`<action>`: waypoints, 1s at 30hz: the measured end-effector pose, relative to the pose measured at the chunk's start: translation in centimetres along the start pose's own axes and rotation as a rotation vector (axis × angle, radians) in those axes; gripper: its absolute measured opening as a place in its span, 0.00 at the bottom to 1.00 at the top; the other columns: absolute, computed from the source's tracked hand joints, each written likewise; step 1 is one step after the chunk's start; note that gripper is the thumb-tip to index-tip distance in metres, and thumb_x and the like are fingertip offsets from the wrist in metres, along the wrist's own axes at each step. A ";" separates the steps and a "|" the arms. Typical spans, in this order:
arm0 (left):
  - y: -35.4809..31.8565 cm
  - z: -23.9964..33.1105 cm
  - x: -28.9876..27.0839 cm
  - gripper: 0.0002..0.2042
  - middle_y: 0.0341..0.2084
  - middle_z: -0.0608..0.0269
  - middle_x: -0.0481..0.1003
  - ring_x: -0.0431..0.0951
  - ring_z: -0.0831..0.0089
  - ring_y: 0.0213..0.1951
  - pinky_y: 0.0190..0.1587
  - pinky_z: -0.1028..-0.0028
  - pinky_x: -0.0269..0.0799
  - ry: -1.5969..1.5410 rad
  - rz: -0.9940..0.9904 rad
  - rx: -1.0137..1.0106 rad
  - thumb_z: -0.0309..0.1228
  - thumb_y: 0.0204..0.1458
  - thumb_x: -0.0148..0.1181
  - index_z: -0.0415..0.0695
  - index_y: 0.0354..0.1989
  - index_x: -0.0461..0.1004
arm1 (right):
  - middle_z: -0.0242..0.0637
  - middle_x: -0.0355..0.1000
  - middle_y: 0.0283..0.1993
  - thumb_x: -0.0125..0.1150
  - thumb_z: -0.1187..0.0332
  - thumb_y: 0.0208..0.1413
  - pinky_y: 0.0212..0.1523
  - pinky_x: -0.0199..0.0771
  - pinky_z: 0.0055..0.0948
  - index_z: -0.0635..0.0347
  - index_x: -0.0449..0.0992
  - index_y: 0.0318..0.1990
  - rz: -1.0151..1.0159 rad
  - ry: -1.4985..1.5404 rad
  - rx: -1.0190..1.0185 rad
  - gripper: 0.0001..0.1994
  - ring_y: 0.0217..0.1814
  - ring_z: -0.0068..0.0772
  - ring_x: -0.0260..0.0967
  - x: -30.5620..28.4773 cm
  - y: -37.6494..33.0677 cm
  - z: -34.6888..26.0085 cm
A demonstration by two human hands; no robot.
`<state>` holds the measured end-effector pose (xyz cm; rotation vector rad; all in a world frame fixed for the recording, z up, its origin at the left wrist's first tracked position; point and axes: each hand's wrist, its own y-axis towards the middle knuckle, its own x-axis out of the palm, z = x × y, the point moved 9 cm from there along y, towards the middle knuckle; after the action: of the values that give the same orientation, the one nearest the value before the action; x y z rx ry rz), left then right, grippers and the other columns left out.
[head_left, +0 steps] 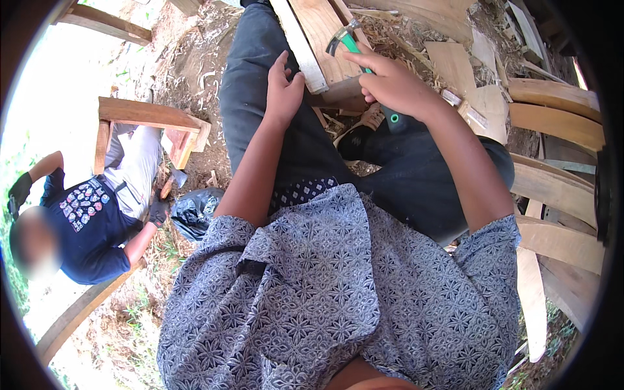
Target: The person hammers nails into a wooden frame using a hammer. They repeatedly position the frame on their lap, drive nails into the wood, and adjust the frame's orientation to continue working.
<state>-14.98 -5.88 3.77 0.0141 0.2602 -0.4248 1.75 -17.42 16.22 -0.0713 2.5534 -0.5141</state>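
In my right hand (pixel 400 88) is a claw hammer (pixel 350 42) with a green and black handle, its metal head pointing up and away from me. The fingers wrap round the handle, whose dark butt end sticks out below the palm over my bent leg. My left hand (pixel 284 91) hovers at my outstretched leg, fingers apart and nothing in it. Between my legs lies a wooden piece (pixel 316 36) of light boards, its near end close to both hands. The hammer head is over or beside its right edge; whether they touch I cannot tell.
Curved wooden pieces (pixel 556 123) are stacked at the right. Flat offcuts (pixel 455 65) and shavings cover the ground ahead. At the left a gloved co-worker (pixel 91 201) sits by a wooden frame (pixel 149 114), and a black plastic bag (pixel 195 211) lies between us.
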 end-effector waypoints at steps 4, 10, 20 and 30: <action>1.0 -4.8 1.4 0.29 0.64 0.45 0.69 0.73 0.58 0.61 0.62 0.63 0.70 -0.276 -0.071 -0.237 0.33 0.66 0.57 0.33 0.71 0.58 | 0.40 0.75 0.52 0.45 0.59 0.67 0.54 0.75 0.29 0.56 0.75 0.63 -0.113 0.162 -0.040 0.22 0.44 0.24 0.71 0.2 2.1 -2.2; 1.6 -5.7 5.4 0.15 0.47 0.54 0.78 0.80 0.66 0.47 0.54 0.64 0.77 -0.591 -0.285 -0.470 0.30 0.68 0.51 0.34 0.58 0.71 | 0.43 0.78 0.48 0.57 0.56 0.69 0.41 0.75 0.29 0.60 0.79 0.48 -0.053 1.127 -0.410 0.16 0.40 0.30 0.74 -2.4 3.9 -6.0; 3.7 -6.5 7.6 0.23 0.55 0.51 0.74 0.76 0.61 0.57 0.61 0.59 0.71 -1.060 -0.179 -0.550 0.42 0.68 0.48 0.35 0.62 0.68 | 0.42 0.78 0.29 0.61 0.56 0.65 0.35 0.74 0.38 0.61 0.80 0.34 0.259 -0.237 -0.205 0.16 0.29 0.36 0.77 -3.5 4.3 -10.9; 5.6 -3.4 7.4 0.24 0.49 0.55 0.80 0.84 0.63 0.46 0.49 0.62 0.81 -0.768 -0.267 -0.420 0.44 0.62 0.61 0.40 0.59 0.72 | 0.44 0.79 0.35 0.63 0.62 0.61 0.44 0.76 0.38 0.62 0.80 0.35 -0.005 -0.374 -0.765 0.11 0.40 0.46 0.78 2.8 1.2 -15.0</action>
<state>-6.98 -3.52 -1.60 -0.5914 -0.4151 -0.6017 -8.27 -11.57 26.21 -0.4016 2.2319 0.4583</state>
